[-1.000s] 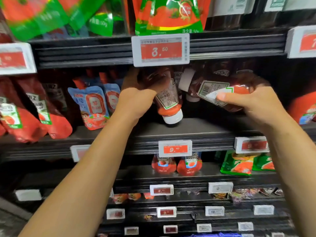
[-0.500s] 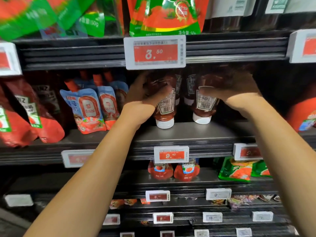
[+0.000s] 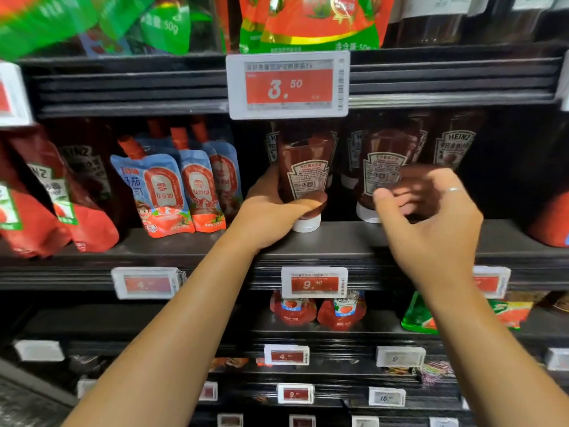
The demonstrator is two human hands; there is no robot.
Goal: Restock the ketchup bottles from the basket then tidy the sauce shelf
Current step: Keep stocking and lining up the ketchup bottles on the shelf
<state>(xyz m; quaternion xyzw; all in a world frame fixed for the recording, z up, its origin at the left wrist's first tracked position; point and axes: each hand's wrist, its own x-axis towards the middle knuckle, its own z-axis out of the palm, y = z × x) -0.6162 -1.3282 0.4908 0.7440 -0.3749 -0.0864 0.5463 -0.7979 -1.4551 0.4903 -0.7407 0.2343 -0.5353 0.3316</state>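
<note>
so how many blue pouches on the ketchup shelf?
3: front pouch, middle pouch and back pouch, overlapping in a row left of the held bottle. More may hide behind.

You are standing in a shop, facing the sauce aisle of a supermarket. Dark tiered shelves (image 3: 338,241) run across your view, each front edge carrying white electronic price tags with red panels; one tag (image 3: 288,84) reads 3.50, another (image 3: 314,282) reads 9.40. Rows of identical packaged goods fill the shelves: upside-down Heinz ketchup bottles (image 3: 452,143), blue and red sauce pouches (image 3: 160,192), and green and red sachets (image 3: 308,23) on the shelf above.
</note>
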